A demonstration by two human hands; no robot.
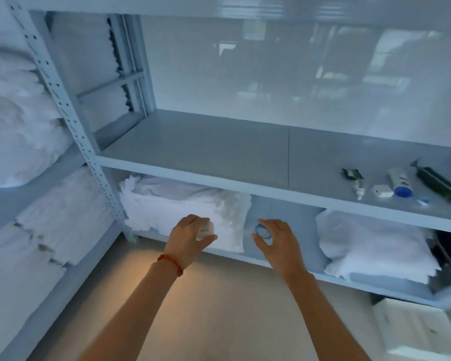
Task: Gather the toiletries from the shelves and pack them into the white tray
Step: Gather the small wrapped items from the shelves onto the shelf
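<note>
**Both hands loaded; tray low on the right**

A small white jar (pixel 205 231) is gripped in the left hand (pixel 186 237), fingers curled round its side, and a small container with a blue-ringed end (pixel 261 231) is pinched in the right hand (pixel 277 239); what kind of container it is cannot be told. Both are held in front of the lower shelf, level with the folded white towels (pixel 182 204).

What appears to be the white tray (pixel 414 332) is seen low at the right edge, below the shelving, blurred. It lies down and to the right of both hands, and the right hand is judged the nearer. The coming move would probably be a swing rightward and downward, with the left arm having to cross farther.

More toiletries are left on the middle shelf (pixel 219 142), well to the right: a white tube with a blue cap (pixel 400 183), its long axis running roughly toward the camera, a small white box (pixel 382 191) just beside it, a dark sachet (pixel 352 173), a small white tube (pixel 358 188) and a long dark packet (pixel 439 183). These, too, lie nearer the right hand.
</note>
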